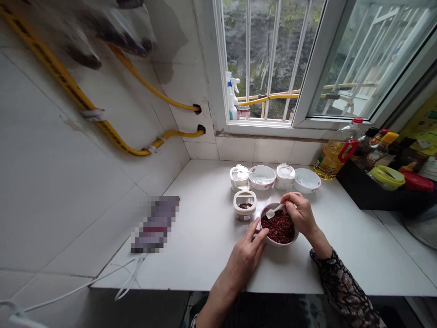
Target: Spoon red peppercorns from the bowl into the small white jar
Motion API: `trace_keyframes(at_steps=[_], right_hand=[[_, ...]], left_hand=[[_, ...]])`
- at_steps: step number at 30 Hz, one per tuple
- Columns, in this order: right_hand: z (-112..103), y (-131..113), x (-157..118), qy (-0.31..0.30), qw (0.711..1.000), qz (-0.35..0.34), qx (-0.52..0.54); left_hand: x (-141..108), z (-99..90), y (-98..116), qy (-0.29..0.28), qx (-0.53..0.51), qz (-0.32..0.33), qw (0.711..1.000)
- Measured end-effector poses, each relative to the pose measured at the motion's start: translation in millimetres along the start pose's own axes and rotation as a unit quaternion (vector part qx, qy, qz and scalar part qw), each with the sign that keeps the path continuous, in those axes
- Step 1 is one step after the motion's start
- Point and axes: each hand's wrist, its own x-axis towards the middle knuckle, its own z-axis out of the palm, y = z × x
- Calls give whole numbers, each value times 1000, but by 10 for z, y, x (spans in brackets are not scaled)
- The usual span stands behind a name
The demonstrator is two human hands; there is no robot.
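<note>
A round bowl [280, 230] full of small dark red pieces stands on the white counter. My right hand [300, 215] pinches the handle of a small white spoon [271, 213], whose head is over the far left part of the bowl. My left hand [248, 248] grips the bowl's near left rim. Just left of the bowl sits a lidded container [245, 210] with dark red bits visible inside. Behind are a white bowl [262, 177], a shallow white dish [307, 180] and two white containers [239, 177] [285, 176].
An oil bottle [329, 157] and a black box [355, 189] holding bottles and lidded tubs stand at the back right. A blurred dark object [157, 224] lies on the counter's left, near a white cable [131, 273]. Yellow pipes [126, 148] run along the wall.
</note>
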Motion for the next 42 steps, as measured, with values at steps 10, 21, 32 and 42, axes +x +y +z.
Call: trace_keyframes(at_steps=[10,21,32,42], right_hand=[[85,7,4,-91,995,41,24],[85,19,15,-95,963,178,177],[64,27,20,-34,960,207,185],[29,104,51,-27,930,243,273]], left_hand=[[28,-40,19,0,-3,10,1000],[9,-29,-1,-3,-2,13,1000],[-11,-15,-19,3,2,16,1000],[15,-13,2,12,-4,16,1000]])
